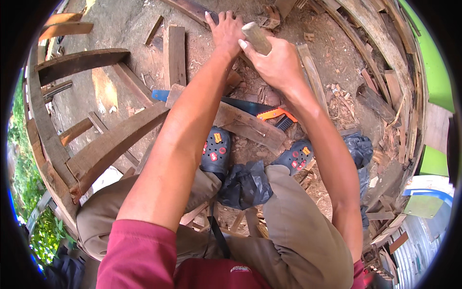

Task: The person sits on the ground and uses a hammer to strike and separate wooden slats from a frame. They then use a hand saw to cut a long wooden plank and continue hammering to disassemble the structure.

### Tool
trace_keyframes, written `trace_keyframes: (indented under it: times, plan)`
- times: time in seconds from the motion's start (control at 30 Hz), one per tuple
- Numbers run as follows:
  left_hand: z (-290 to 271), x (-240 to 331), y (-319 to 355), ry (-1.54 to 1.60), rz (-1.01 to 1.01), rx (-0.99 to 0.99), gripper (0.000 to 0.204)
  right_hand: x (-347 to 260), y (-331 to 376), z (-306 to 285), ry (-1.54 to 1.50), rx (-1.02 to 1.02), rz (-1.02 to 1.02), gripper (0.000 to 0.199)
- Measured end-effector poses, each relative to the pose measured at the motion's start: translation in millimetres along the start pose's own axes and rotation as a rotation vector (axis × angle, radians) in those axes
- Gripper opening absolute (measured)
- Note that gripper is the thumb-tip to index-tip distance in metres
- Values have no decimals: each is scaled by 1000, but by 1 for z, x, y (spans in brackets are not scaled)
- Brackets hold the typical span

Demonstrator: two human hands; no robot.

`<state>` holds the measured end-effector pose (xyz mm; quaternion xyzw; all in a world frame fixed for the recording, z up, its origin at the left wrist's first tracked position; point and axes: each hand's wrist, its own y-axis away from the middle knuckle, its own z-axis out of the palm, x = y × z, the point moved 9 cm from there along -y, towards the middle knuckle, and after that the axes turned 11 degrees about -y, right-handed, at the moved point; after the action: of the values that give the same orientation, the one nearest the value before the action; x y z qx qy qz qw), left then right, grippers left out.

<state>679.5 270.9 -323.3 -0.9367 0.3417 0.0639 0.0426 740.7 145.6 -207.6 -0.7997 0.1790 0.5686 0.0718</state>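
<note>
My right hand [281,60] is closed around a thick, round wooden handle [256,38]. The handle's pale end sticks up above my thumb, and whatever lies at its other end is hidden behind my hand and wrist. Just left of it, my left hand [226,32] rests on a long dark wooden beam [190,10], fingers spread over it. Between my forearms and nearer to me lies a handsaw with a dark blade [244,105] and an orange handle [276,113]. Beside the saw is a short, thick plank [250,126], partly covered by my left forearm.
A curved wooden frame with ribs [118,139] stands on the left. Loose boards [174,55] and wood chips [339,98] lie on the ground. Black plastic [245,185] sits between my clogs [215,151]. Long curved timbers [380,43] line the right side.
</note>
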Motion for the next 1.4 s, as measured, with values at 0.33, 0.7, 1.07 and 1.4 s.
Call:
trace_keyframes:
  times: [0.33,0.7,1.07,1.4]
  plan:
    - [-2,-5,1,-50,-49,14,50,-10,-5,23,-44,79,-18,40]
    - [-28,-3,4,125,-73,72,44,38,143,-115,-1044,208,-129,24]
    - [-12,5,-9,43,-62,-35,43,-11,35,-32,-163,24,70,42]
    - [1,-5,-1,-13,-4,43,42,-21,19,-4,-279,114,-107,38]
